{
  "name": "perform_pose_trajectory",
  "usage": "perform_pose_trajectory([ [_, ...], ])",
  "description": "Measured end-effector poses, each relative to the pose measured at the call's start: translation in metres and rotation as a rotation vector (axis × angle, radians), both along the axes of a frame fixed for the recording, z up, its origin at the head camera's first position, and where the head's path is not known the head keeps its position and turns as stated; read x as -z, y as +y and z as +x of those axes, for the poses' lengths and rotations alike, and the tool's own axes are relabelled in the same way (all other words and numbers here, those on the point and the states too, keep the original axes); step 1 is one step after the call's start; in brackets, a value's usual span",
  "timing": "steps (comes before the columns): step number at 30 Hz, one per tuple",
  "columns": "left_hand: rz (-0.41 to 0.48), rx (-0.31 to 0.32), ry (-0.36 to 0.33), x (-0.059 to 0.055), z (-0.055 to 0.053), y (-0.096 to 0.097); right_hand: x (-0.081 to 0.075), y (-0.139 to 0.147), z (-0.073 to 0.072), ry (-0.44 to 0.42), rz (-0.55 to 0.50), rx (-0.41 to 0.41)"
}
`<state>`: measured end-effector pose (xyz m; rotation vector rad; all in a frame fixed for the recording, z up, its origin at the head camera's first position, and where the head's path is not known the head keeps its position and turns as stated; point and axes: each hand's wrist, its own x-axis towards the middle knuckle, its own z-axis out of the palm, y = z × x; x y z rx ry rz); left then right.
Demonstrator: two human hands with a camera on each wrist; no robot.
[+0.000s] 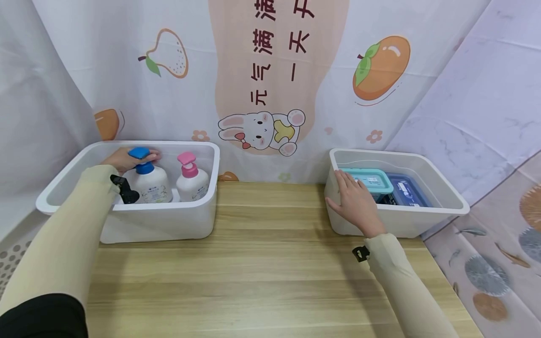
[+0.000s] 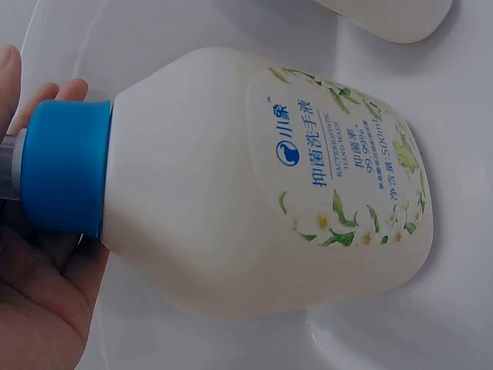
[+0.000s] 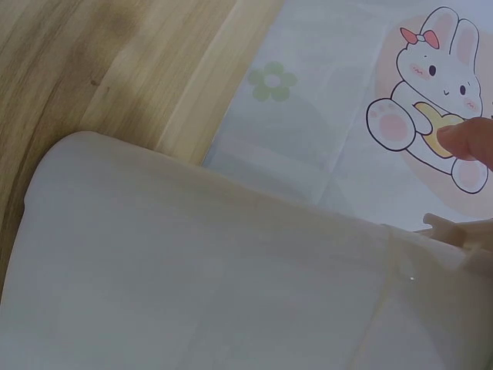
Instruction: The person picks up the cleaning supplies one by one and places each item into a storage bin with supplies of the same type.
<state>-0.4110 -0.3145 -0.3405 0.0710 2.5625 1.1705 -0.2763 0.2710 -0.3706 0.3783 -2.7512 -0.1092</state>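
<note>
In the head view, my left hand reaches into the left white bin and grips a hand wash bottle at its neck. The bottle is white with a blue pump top and a flowered label; it stands upright in the bin. The left wrist view shows fingers behind the blue collar. A second pump bottle, with a pink top, stands to its right. My right hand lies with fingers extended over the front left of the right white bin, near a teal-lidded pack.
A dark blue pack lies beside the teal one in the right bin. Both bins stand at the back of a wooden table. Behind them hangs a printed cloth with fruit and a rabbit.
</note>
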Motion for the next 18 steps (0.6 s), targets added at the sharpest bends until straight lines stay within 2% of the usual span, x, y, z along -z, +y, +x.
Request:
perform_pose_trajectory([
  [8, -0.048, 0.060, -0.008, 0.000, 0.001, 0.001, -0.001, -0.001, 0.001, 0.001, -0.011, 0.001],
  [12, -0.013, 0.107, -0.017, 0.001, -0.001, -0.001, -0.002, -0.002, 0.001, -0.001, -0.010, 0.002],
  [15, 0.031, 0.163, -0.026, 0.003, -0.004, -0.006, -0.002, -0.002, 0.001, -0.007, -0.013, 0.004],
  [18, 0.018, 0.242, -0.007, 0.006, -0.007, -0.013, -0.003, -0.002, 0.001, -0.022, -0.016, 0.008],
])
